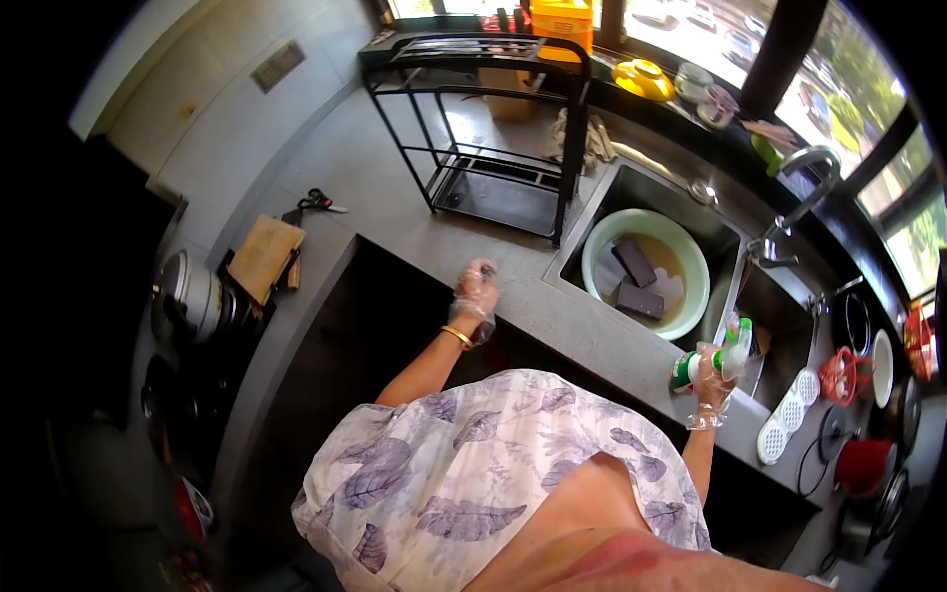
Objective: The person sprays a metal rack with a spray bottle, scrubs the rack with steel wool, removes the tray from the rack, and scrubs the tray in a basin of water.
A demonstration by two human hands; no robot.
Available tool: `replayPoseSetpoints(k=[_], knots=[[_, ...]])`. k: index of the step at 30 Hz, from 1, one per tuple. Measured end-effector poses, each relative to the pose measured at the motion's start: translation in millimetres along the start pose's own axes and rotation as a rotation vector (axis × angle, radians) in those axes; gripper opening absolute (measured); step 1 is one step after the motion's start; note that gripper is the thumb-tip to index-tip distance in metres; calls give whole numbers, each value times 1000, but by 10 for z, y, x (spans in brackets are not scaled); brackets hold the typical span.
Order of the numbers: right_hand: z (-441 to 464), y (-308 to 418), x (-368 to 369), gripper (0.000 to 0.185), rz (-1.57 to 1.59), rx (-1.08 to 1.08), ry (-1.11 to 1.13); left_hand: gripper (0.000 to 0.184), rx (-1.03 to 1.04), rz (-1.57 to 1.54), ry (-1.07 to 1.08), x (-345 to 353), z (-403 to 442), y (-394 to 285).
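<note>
My right hand (712, 380), in a clear plastic glove, is wrapped around a green and white spray bottle (683, 373) at the counter's front edge, right of the sink. The bottle's green and white spray head (738, 345) shows above the fingers. My left hand (475, 294), gloved too and with a gold bangle at the wrist, is closed over the counter edge; what it holds, if anything, I cannot make out. In the sink (617, 183) sits a pale green basin (695, 261) with murky water and two dark blocks (639, 299), perhaps sponges.
A black two-tier rack (498, 197) stands on the counter (326, 148) left of the sink. Scissors (321, 201), a wooden board (266, 257) and a pot (187, 301) are at left. The faucet (779, 237), a white perforated holder (787, 419) and several pans line the right.
</note>
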State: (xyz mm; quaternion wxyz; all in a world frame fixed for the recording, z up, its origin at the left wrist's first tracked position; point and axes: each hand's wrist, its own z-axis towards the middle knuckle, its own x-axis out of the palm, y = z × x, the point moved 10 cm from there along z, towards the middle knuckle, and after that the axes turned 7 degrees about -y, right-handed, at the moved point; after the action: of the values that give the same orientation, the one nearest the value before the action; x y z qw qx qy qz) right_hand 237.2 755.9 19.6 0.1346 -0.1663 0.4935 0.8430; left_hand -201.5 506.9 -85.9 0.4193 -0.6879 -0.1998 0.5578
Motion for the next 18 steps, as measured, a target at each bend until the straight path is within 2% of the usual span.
replayPoseSetpoints(k=[2, 5, 7, 8, 10, 11, 12, 15, 16, 18], knots=[[64, -115, 112, 26, -34, 0, 51, 10, 8, -15, -108, -338, 160, 76], [357, 397, 283, 23, 90, -8, 264, 13, 30, -37, -278, -1069, 238, -332], [575, 760, 461, 37, 570, 211, 294, 21, 125, -226, -358, -1243, 697, 48], [790, 1075, 534, 50, 604, 144, 341, 24, 150, -237, -383, -1450, 674, -186], [1124, 1959, 604, 76, 494, -247, 425, 31, 242, -289, -390, -1835, 754, -651], [1215, 2335, 678, 89, 488, -353, 469, 36, 300, -327, -375, -1944, 848, -756], [1329, 2611, 766, 90, 445, -397, 494, 41, 339, -359, -381, -2076, 873, -933], [1413, 3401, 1121, 76, 434, -197, 635, 46, 541, -449, -461, -2459, 1009, -1414], [1448, 3577, 1248, 72, 420, -196, 679, 47, 623, -479, -503, -2575, 1084, -1529], [1553, 3865, 1508, 67, 295, -221, 706, 37, 656, -610, -358, -2647, 1418, -1615]])
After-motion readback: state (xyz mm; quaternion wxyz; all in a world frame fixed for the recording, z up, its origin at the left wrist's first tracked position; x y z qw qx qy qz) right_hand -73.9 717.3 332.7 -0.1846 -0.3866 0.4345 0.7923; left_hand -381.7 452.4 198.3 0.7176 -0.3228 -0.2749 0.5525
